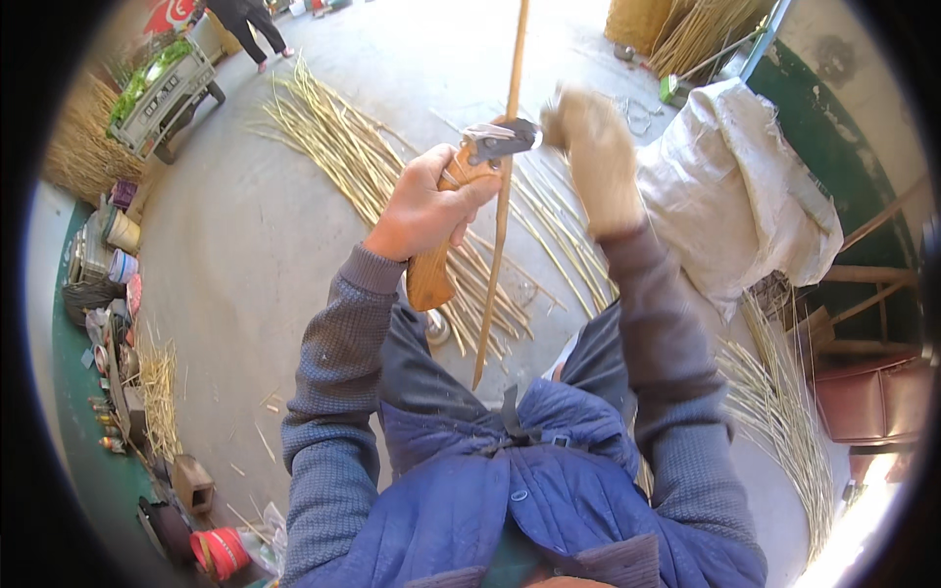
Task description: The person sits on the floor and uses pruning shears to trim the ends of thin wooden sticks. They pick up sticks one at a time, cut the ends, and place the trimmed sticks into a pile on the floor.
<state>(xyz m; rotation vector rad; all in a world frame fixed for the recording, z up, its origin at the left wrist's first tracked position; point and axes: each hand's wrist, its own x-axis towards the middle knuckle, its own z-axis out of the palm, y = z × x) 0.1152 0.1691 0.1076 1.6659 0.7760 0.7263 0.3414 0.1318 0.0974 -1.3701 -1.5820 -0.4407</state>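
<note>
My bare left hand (431, 201) is closed round a wooden-handled tool (431, 277) with a dark metal head. A long brown stick (500, 230) runs nearly upright past this hand, crossing the tool's head; its lower end hangs above my lap. What grips the stick is hard to make out. Close to the right side of the metal head is my right hand (596, 157), in a tan work glove and smeared by motion. Its fingers look bent, but whether they hold anything is not visible.
Long thin sticks (338, 147) lie spread on the floor ahead, with another bundle (784, 421) at right. A big white sack (735, 196) stands right. Far left is a small cart (167, 98) of greens, near a standing person (253, 24). Clutter lines the left wall.
</note>
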